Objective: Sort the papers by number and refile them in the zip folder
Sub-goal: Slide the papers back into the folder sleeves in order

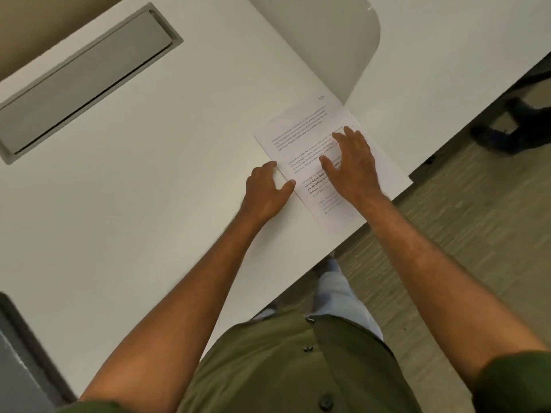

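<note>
A stack of printed white papers (pixel 301 135) lies near the right edge of the white table (pixel 149 174). The top sheet carries a handwritten number in its far corner. My right hand (pixel 354 162) lies flat on the stack with its fingers spread. My left hand (pixel 267 189) rests at the stack's left edge, with thumb and fingertips touching the paper's border. A translucent zip folder (pixel 328 40) lies flat on the table just beyond the papers.
A grey recessed cable hatch (pixel 86 76) is set into the table at the far left. A dark object (pixel 18 353) sits at the near left corner. The table edge runs diagonally at the right, with floor and another person's dark shoes (pixel 512 126) beyond it.
</note>
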{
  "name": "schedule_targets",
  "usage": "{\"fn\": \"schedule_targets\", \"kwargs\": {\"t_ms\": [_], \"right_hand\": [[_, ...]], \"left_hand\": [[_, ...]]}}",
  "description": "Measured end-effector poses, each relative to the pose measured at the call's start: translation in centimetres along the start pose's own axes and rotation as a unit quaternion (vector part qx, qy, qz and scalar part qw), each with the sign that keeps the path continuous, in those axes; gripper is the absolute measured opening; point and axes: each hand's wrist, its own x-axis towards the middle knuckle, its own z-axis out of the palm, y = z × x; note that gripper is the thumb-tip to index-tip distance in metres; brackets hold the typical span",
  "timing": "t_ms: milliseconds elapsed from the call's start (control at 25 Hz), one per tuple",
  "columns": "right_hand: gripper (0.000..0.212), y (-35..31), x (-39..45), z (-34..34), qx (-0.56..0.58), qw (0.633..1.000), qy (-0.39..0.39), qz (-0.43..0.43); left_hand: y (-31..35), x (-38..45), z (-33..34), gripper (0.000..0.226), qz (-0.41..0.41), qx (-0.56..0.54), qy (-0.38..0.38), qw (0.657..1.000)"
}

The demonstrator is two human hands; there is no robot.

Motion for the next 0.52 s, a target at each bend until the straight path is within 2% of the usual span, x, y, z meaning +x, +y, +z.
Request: {"fn": "schedule_targets", "kwargs": {"t_ms": [80, 120, 240, 320, 400, 520], "right_hand": [[0.075, 0.7, 1.0, 0.1, -0.027, 0.999, -0.039, 0.007], [0.08, 0.9, 1.3, 0.3, -0.038, 0.997, -0.06, 0.004], [0.087, 2.0, 1.1, 0.4, -0.071, 0.993, -0.09, -0.027], [0.086, 2.4, 1.3, 0.2, -0.079, 0.992, -0.095, -0.042], [0.083, 2.8, 1.6, -0.2, -0.089, 0.989, -0.103, -0.062], [0.076, 3.3, 1.9, -0.8, -0.093, 0.986, -0.098, -0.095]], "left_hand": [[2.0, -0.1, -0.1, 0.069, -0.074, -0.136, 0.007, 0.988], [2.7, -0.3, -0.1, 0.068, -0.115, -0.216, 0.009, 0.97], [4.0, -0.5, 0.9, 0.062, -0.202, -0.386, 0.035, 0.899], [4.5, -0.2, 1.7, 0.044, -0.224, -0.465, 0.064, 0.854], [4.9, -0.1, 2.7, 0.016, -0.226, -0.51, 0.094, 0.825], [5.4, -0.6, 4.2, 0.018, -0.222, -0.493, 0.122, 0.832]]}}
